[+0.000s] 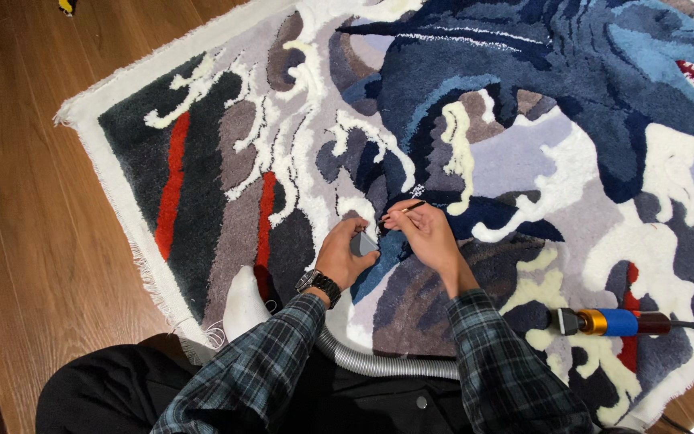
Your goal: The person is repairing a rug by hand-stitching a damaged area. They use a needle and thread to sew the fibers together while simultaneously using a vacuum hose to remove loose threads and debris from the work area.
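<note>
A large tufted rug (524, 161) with a blue shark, white waves and red stripes lies on the wooden floor. My left hand (343, 253), a black watch on its wrist, grips a grey vacuum nozzle (363, 243) pressed to the pile. My right hand (426, 233) is just beside it, its fingers pinched on a thin dark stick-like tool (406, 210) whose tip points at the dark blue pile. Both hands almost touch at the rug's middle front.
A grey ribbed hose (379, 363) runs from the nozzle under my arms. A blue and gold corded hand tool (612, 322) lies on the rug at the right. My white sock (244, 304) rests on the rug's near edge. Wooden floor (26, 201) at the left.
</note>
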